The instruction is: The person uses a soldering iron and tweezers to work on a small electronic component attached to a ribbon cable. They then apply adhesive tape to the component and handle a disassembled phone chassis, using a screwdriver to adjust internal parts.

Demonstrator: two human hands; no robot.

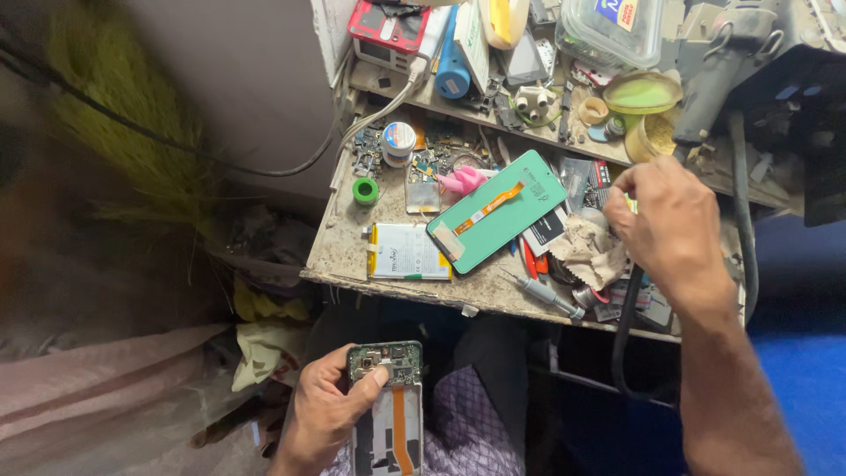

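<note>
My left hand [324,412] holds an opened phone [388,407] over my lap, its green circuit board and orange flex cable exposed, thumb resting on the board. My right hand [667,226] is raised over the right side of the cluttered workbench [344,251], fingers pinched together near a small yellow-green item that is mostly hidden. On the bench between the hands lies a green-backed phone screen [498,211] with an orange ribbon, and beside it a white flat battery [410,252].
A screwdriver [546,293], a dirty cloth [586,251], a pink plastic piece [461,181], a green tape roll [365,190] and a solder spool [398,139] lie on the bench. The upper shelf holds a blue cylinder [452,70], lidded containers and a hot-air tool [718,79]. A black hose [627,326] hangs at right.
</note>
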